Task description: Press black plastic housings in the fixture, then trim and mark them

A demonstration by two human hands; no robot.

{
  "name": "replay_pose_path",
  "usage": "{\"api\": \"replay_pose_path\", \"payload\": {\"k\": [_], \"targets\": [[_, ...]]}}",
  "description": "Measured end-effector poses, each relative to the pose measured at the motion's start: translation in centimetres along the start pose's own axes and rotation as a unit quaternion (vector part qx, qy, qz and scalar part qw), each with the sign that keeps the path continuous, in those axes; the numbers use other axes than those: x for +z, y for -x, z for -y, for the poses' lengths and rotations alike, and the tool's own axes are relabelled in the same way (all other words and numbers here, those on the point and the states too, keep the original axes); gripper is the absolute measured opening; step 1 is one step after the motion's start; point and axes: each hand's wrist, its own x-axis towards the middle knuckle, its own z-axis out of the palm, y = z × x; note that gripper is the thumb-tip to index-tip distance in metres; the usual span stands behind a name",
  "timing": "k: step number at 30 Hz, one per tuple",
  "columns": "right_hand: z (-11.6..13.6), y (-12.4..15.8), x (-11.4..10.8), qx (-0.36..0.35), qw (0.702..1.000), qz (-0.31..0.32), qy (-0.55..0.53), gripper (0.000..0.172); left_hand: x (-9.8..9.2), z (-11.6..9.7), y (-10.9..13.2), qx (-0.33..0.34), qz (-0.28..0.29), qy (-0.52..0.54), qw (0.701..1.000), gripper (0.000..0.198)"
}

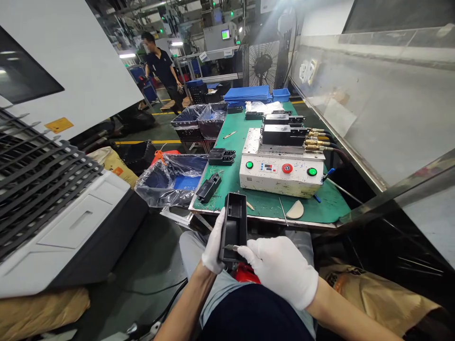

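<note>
Gloved hands at work on an open housing, seen from the head-worn camera. The left hand [213, 244], in a white glove, is closed around the side of a black plastic housing [232, 227], which stands upright and tilted just above the person's lap, near the table's edge, with its hollow side facing up. The right hand [279, 270], also gloved, pinches a metal-tipped hand tool [229, 247], whose tip touches the housing's near end.

Beyond the hands, on the green-matted table [227, 189], two similar black parts [208, 187] [222, 157] lie toward the left. Farther right stands a white press machine [280, 175] with green and red buttons, with black blocks [280, 135] on top of it. How many pieces have been worked cannot be told; none of these shows any tool on it. A bin lined with clear plastic [170, 182] stands left of the table. A co-worker [159, 66] walks in the far distance.
</note>
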Motion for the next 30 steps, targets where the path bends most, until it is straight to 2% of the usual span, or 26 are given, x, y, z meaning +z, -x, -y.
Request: {"api": "replay_pose_path", "payload": {"k": [4,8,13,16,20,25,30], "targets": [[0.1,-0.1,-0.3,-0.006,1.0,0.026,-0.008,0.033,-0.6,0.1,-0.9,-0.041,0.013,0.038,0.998,0.048],[0.1,0.0,0.0,-0.023,0.997,0.066,-0.033,0.033,-1.0,0.1,-1.6,-0.096,0.004,0.06,0.994,0.056],[-0.6,0.5,-0.2,0.042,0.983,0.086,-0.156,0.037,-1.1,0.0,-2.0,-0.075,0.003,0.077,0.994,0.052],[-1.4,0.2,-0.9,0.099,0.973,0.034,-0.205,0.039,-1.3,0.0,-1.9,-0.071,-0.004,0.075,0.995,0.048],[-1.8,-0.8,-0.3,0.163,0.971,-0.083,-0.155,0.045,-1.2,0.5,-1.3,-0.055,0.01,0.079,0.995,0.05],[-1.9,-2.2,1.7,0.165,0.97,-0.16,-0.08,0.054,-0.8,1.5,0.1,0.001,0.023,0.057,0.998,0.049],[-2.6,-2.9,1.6,0.168,0.962,-0.211,-0.049,0.06,-1.0,2.3,1.1,0.019,0.015,0.024,0.999,0.053]]}}
